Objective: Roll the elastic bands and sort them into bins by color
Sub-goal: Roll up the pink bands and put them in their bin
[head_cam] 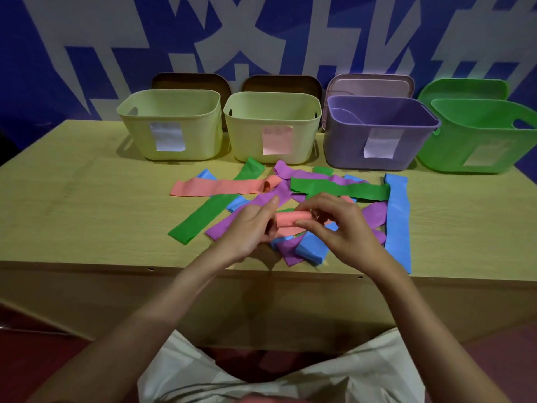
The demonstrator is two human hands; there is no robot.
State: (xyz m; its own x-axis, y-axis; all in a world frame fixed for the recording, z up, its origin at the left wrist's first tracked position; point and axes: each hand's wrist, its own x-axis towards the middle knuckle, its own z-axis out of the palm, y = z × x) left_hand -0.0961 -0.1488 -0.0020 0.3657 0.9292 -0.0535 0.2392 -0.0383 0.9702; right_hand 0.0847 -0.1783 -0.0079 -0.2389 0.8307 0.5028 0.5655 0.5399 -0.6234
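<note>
A pale wooden table [87, 199] is seen with bare room on its left part and along the near edge at the left. Along the far edge four plastic bins stand in a row: two pale yellow bins [171, 123] [271, 126], a purple bin [377, 132] and a green bin [479, 135] at the far right. A heap of flat elastic bands [319, 187] in green, purple, blue and salmon is spread in the middle; a long blue band [398, 216] reaches the near edge. Above the heap a half-rolled salmon elastic band [290, 219] is held between both hands. The left hand [250, 228] is curled round its left end, and the right hand [340, 225] pinches its right end with bent fingers.
</note>
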